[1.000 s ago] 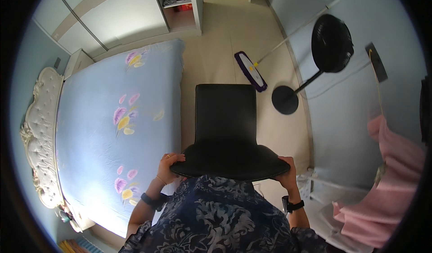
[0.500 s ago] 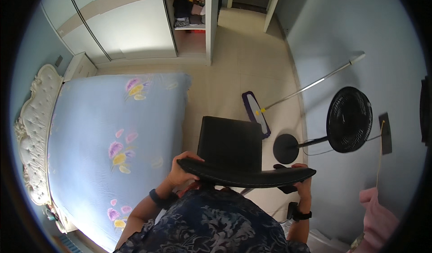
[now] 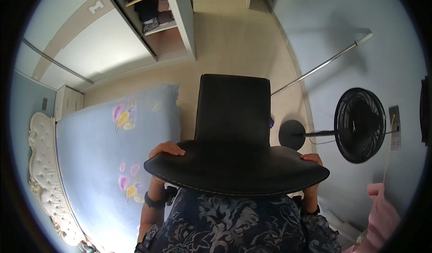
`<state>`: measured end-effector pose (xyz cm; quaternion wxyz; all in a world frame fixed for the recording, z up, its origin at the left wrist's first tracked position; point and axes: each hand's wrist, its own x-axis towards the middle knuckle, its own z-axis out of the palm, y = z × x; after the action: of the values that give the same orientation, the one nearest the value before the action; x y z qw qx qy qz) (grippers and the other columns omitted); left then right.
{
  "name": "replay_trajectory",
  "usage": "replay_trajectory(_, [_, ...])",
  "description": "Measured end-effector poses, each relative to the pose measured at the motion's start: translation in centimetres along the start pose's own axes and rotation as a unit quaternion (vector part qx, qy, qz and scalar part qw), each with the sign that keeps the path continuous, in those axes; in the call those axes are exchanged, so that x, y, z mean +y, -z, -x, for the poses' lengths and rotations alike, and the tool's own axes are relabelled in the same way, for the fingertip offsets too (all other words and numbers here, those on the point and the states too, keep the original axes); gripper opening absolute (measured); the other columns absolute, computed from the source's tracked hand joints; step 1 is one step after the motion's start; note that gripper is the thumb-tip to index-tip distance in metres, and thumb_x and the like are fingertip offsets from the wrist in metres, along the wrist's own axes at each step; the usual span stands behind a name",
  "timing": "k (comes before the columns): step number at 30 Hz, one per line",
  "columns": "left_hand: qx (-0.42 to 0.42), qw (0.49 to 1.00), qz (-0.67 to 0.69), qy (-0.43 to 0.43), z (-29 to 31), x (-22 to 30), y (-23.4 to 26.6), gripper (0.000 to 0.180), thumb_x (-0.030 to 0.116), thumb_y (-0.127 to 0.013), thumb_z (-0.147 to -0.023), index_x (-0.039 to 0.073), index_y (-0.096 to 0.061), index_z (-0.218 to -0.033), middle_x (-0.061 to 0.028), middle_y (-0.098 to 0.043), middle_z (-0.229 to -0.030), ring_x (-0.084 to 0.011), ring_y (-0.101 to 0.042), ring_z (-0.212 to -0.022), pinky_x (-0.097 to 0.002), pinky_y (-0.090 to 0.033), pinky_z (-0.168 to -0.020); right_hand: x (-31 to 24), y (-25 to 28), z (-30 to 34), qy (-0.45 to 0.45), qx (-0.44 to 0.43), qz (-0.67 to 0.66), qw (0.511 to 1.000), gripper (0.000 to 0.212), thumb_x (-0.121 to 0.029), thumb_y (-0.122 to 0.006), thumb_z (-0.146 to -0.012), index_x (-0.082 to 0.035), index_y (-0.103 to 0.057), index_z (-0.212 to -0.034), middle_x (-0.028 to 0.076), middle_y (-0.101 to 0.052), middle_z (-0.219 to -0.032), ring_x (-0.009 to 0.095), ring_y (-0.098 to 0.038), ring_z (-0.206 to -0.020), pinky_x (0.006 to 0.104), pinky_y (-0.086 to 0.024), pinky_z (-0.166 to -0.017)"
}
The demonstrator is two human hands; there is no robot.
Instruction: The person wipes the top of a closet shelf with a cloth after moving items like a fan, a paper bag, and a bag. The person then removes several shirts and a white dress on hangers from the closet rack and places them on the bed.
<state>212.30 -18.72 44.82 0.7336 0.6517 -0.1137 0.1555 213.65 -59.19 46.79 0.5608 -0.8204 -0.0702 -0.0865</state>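
A black chair [image 3: 234,113] with pale stitching along its edge is in front of me, its wide curved backrest [image 3: 236,170] close to my body. My left hand [image 3: 165,153] is closed round the left end of the backrest, fingers over the top edge. At the opposite end, my right hand [image 3: 312,161] grips the backrest the same way, its palm hidden behind it. The flat seat extends away from me. The chair's legs are hidden beneath it.
A bed [image 3: 96,136] with a blue flowered sheet lies to the left. Rightward, a black standing fan [image 3: 360,125] is by the wall, and a mop pole [image 3: 324,64] leans there, its head mostly hidden. An open wardrobe [image 3: 180,23] stands at the back.
The chair has risen closer to me and its backrest has tilted, showing more of its surface. My view has turned. The chair now covers most of the mop head.
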Motion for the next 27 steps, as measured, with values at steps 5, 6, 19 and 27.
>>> replay_trajectory(5, [0.006, 1.0, -0.009, 0.014, -11.0, -3.6, -1.0, 0.046, 0.041, -0.07, -0.066, 0.0, -0.053, -0.079, -0.014, -0.059, -0.075, -0.0216, -0.056, -0.071, -0.0289, -0.044, -0.067, 2.0, -0.4, -11.4, -0.001, 0.005, -0.007, 1.0, 0.026, -0.023, -0.051, -0.082, 0.001, -0.051, -0.09, 0.012, -0.053, -0.089, 0.021, -0.052, -0.086, 0.0289, -0.039, -0.079])
replay_trajectory(6, [0.018, 1.0, 0.003, 0.014, -13.2, -4.2, -1.1, 0.047, 0.042, -0.07, -0.066, 0.0, -0.053, -0.078, -0.014, -0.059, -0.075, -0.0218, -0.056, -0.07, -0.0292, -0.044, -0.067, 2.3, -0.5, -13.8, 0.005, 0.006, -0.005, 1.0, 0.025, -0.023, -0.051, -0.082, 0.001, -0.052, -0.09, 0.012, -0.053, -0.089, 0.021, -0.052, -0.086, 0.0288, -0.039, -0.079])
replay_trajectory(19, [-0.002, 1.0, -0.019, 0.012, -40.3, -12.0, 0.7, 0.042, 0.03, -0.076, -0.059, 0.001, -0.053, -0.08, -0.011, -0.059, -0.077, -0.0195, -0.057, -0.072, -0.027, -0.045, -0.068, 5.8, -5.8, -41.4, -0.022, 0.066, -0.034, 0.997, 0.028, -0.026, -0.055, -0.079, 0.001, -0.054, -0.087, 0.01, -0.054, -0.088, 0.019, -0.053, -0.083, 0.0274, -0.04, -0.078])
replay_trajectory(27, [-0.073, 0.996, -0.059, 0.001, -58.8, -18.8, 5.6, 0.042, 0.029, -0.076, -0.061, 0.002, -0.053, -0.082, -0.0104, -0.058, -0.079, -0.0195, -0.057, -0.073, -0.0294, -0.046, -0.069, 9.6, -11.0, -58.1, -0.038, 0.116, 0.023, 0.992, 0.023, -0.022, -0.06, -0.071, 0.001, -0.058, -0.077, 0.011, -0.059, -0.078, 0.021, -0.056, -0.077, 0.0299, -0.044, -0.071])
